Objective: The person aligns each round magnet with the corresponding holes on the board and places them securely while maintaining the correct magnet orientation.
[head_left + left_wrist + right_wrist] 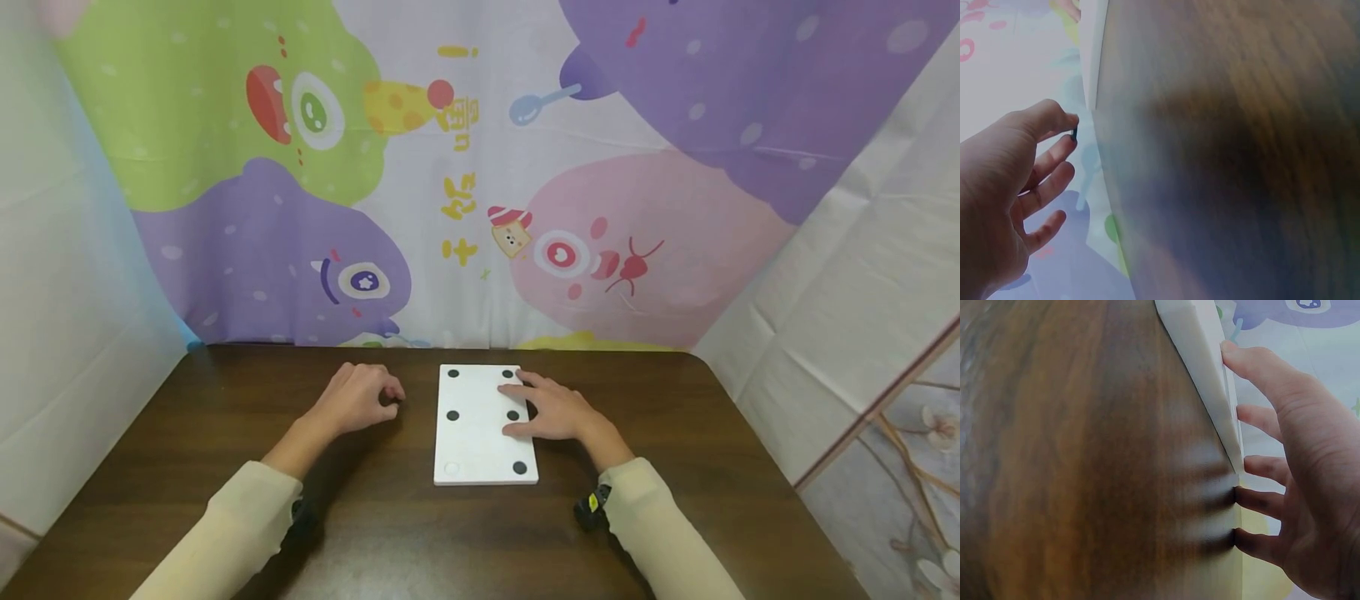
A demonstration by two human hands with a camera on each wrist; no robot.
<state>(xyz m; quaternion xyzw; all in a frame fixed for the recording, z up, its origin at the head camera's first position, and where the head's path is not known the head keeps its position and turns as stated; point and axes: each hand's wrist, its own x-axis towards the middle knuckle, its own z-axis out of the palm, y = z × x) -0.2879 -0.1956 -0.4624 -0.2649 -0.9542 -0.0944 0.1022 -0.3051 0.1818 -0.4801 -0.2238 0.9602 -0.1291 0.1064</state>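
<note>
A white rectangular board (480, 442) lies flat on the table, bearing several black round spots in two columns. At its near left corner is a pale round spot (452, 469) instead of a black one. Left of the board, my left hand (360, 398) is raised, and in the left wrist view it pinches a small thin dark disc (1075, 133), seen edge-on, between thumb and index fingertip. My right hand (557, 408) rests at the board's right edge with fingers spread. Its thumb and some fingertips touch the board, while other fingertips reach down to the table.
The dark brown wooden table (420, 542) extends around the board. Behind it hangs a printed curtain (465, 308) with cartoon figures, and pale cloth walls (82, 292) stand on both sides. Dark wrist cameras (592, 510) sit at the sleeves.
</note>
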